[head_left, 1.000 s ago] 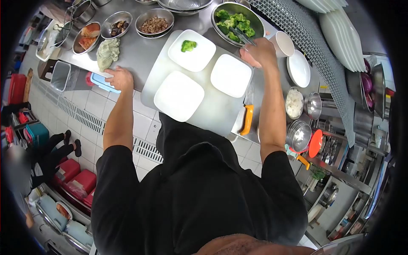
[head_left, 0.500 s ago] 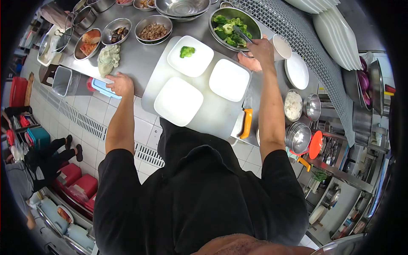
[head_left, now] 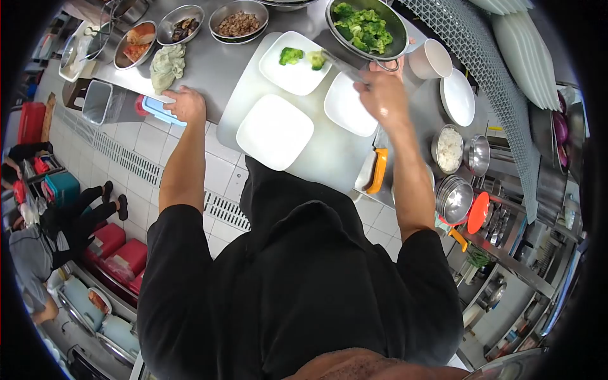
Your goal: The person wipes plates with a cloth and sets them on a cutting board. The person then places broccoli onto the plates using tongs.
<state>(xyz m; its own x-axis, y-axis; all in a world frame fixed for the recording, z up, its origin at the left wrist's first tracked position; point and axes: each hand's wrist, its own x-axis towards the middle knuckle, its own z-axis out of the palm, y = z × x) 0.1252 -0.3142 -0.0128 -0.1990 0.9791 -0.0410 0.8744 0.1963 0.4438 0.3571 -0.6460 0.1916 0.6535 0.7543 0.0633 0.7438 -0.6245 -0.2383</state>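
My right hand [head_left: 383, 95] is closed round metal tongs [head_left: 342, 65], slightly blurred. Their tips hold a broccoli floret [head_left: 316, 60] over the right side of the upper white plate [head_left: 285, 76]. On that plate lies another broccoli floret [head_left: 291, 56]. Two bare white plates, the right plate [head_left: 348, 107] and the lower plate [head_left: 275, 133], share the pale cutting board [head_left: 323, 149] with it. Beyond my right hand sits a metal bowl [head_left: 403, 44] of broccoli. My left hand [head_left: 185, 104] grips the front edge of the steel counter [head_left: 212, 95], below a crumpled cloth [head_left: 168, 66].
An orange-handled knife [head_left: 377, 170] lies at the board's right. Near it are a bowl of rice [head_left: 448, 149], a white cup [head_left: 432, 60] and stacked metal bowls [head_left: 455, 199]. Metal bowls of food, including chopped brown pieces [head_left: 238, 24], line the back. Another person [head_left: 50, 234] stands far left.
My right hand has carried the tongs from the broccoli bowl leftward to the upper plate, with a floret in their tips. The view has shifted slightly. My left hand remains at the counter edge.
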